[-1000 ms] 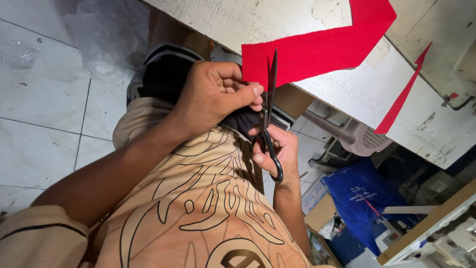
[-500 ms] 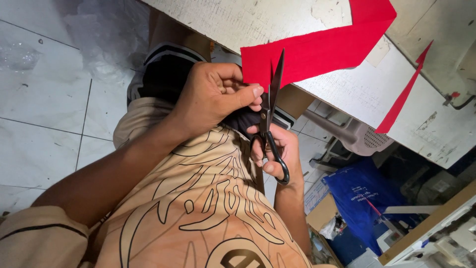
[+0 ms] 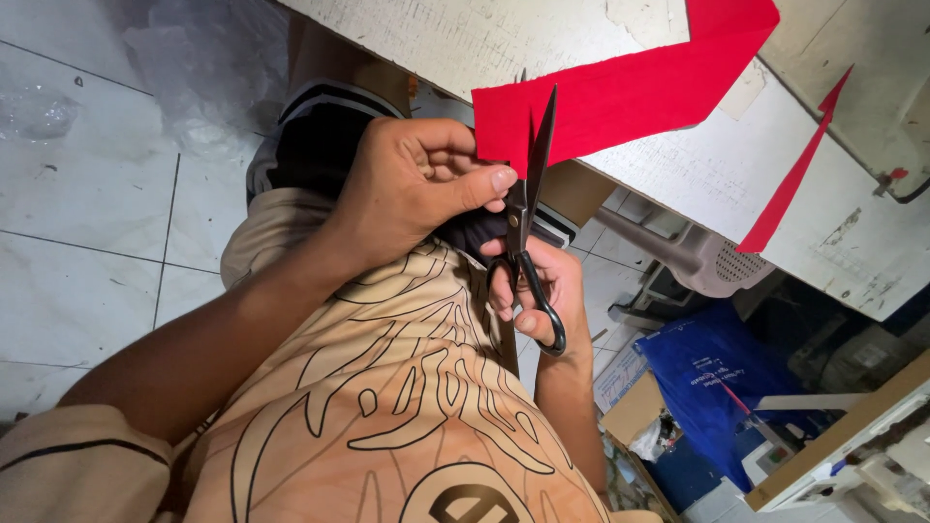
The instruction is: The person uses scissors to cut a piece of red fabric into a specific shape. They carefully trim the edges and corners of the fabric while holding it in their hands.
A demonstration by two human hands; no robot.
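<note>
A red piece of fabric (image 3: 639, 87) hangs over the edge of a white worktable (image 3: 736, 174). My left hand (image 3: 412, 189) pinches the fabric's lower left corner between thumb and fingers. Black scissors (image 3: 528, 208) point upward, their blades on the fabric's lower edge just right of that pinch. My right hand (image 3: 542, 286) has its fingers through the scissor handles. A thin red strip (image 3: 790, 174) hangs from the fabric further right on the table.
Grey floor tiles (image 3: 87, 194) lie to the left. A blue bag (image 3: 727, 378), a cardboard box (image 3: 635, 412) and a grey plastic chair back (image 3: 702, 257) sit under the table. A pale wooden bench edge (image 3: 852, 426) runs at the lower right.
The scissors' blades have stayed in the fabric's lower edge while my right hand worked the handles. My left hand has kept its pinch on the corner.
</note>
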